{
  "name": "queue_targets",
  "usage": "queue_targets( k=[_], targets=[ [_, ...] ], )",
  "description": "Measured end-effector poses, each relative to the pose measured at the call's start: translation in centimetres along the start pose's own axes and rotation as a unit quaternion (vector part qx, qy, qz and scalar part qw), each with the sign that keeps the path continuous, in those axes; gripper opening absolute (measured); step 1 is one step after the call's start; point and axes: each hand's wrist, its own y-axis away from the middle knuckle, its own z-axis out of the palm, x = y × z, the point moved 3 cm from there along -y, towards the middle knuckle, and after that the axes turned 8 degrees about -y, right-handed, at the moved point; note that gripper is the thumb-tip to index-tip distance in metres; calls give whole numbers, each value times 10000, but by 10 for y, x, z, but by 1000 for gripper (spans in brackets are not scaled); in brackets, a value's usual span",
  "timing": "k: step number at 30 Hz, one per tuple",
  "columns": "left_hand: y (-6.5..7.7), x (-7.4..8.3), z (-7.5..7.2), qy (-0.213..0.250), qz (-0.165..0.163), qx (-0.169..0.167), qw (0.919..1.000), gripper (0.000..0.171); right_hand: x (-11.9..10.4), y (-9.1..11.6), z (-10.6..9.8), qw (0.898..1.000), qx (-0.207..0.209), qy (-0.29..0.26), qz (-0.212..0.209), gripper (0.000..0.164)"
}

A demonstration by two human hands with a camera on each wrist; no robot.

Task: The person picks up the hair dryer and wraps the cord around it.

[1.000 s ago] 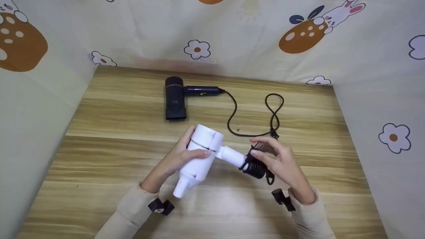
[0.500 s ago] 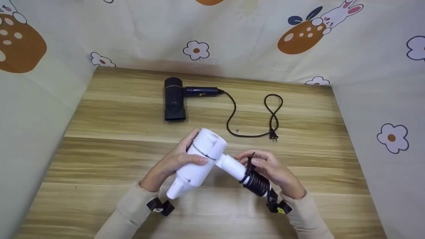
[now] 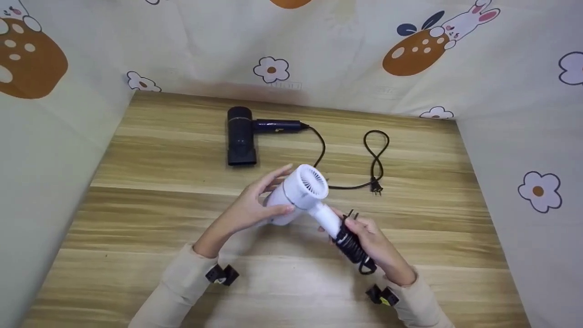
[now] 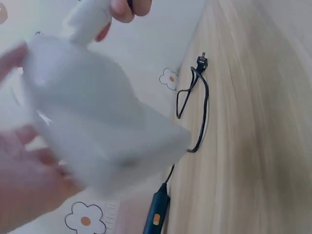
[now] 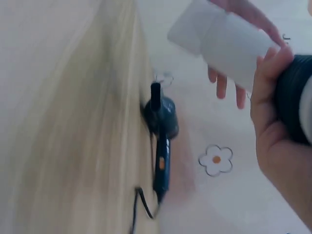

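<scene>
A white hair dryer (image 3: 294, 200) is held up over the table, its slotted air-intake end facing up. My left hand (image 3: 250, 202) holds its barrel, thumb at the front and fingers round the far side. My right hand (image 3: 373, 239) grips the handle, where a black cord (image 3: 350, 248) is wound in coils; the plug's prongs (image 3: 353, 213) stick up by the thumb. In the left wrist view the white nozzle (image 4: 165, 139) points toward the table, blurred. The right wrist view shows the dark coil (image 5: 295, 97) close up against my right palm.
A dark hair dryer (image 3: 240, 136) lies at the back of the wooden table (image 3: 150, 218). Its cord (image 3: 377, 150) loops to the right and ends in a two-prong plug (image 3: 376, 187). Patterned fabric walls (image 3: 337, 68) enclose the back and sides.
The white hair dryer has turned so its intake end faces up, and its nozzle has swung out of sight in the head view. My right hand has moved in from the cord to grip the handle.
</scene>
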Motion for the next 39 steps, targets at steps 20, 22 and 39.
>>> queue_targets(
  k=[20,22,39],
  targets=[
    [3,-25,5,-220,-218,45,9995,35,-24,20,-121,7973,4532,3942,-588,51],
    [3,-26,6,-230,-256,-7,9994,34,-23,21,-137,7851,4607,4126,-337,55],
    [4,-32,11,-253,-288,-335,9987,31,-1,4,-231,7035,3862,5945,499,67]
  ],
)
